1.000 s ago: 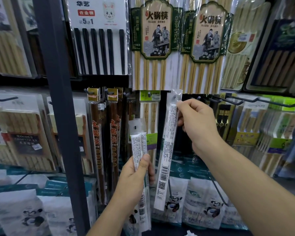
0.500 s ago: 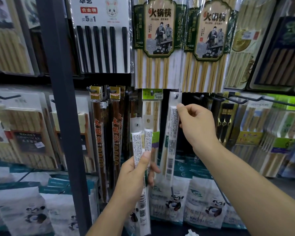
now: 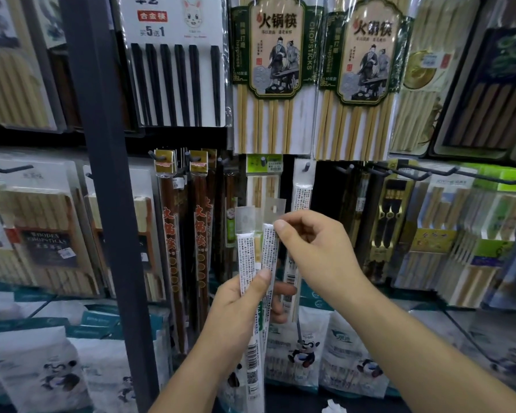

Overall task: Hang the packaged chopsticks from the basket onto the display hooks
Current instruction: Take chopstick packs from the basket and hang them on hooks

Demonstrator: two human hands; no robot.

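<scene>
Right, over on the left a dark upright post [image 3: 102, 189] is cutting down through the shelving, and just beside it a white card of black chopsticks [image 3: 176, 79] is hanging in the top row. Below that, two red-brown chopstick packs [image 3: 169, 248] are dangling side by side from their pegs. Now the middle, where it's all happening: the left hand [image 3: 236, 311] is gripping two slim white packets upright, fingers curling round the back and the thumb pressing across the front. The left packet [image 3: 246, 254] and the right packet [image 3: 270, 251] are standing side by side, touching, with their clear hang tabs poking up above the print. The right hand [image 3: 319, 257] is sitting just beside them with its fingers curled in, thumb and forefinger pinching the top of the right packet just under its tab. Behind that hand a hung packet [image 3: 303, 192] is already hanging on a hook [image 3: 306, 166] in the lower row, its lower stretch partly hiding behind the knuckles. Up above, green-labelled bamboo packs [image 3: 276, 70] are filling the top row, bare hooks [image 3: 420, 175] are jutting out further right, and panda-printed bags [image 3: 307, 353] are lining the bottom
</scene>
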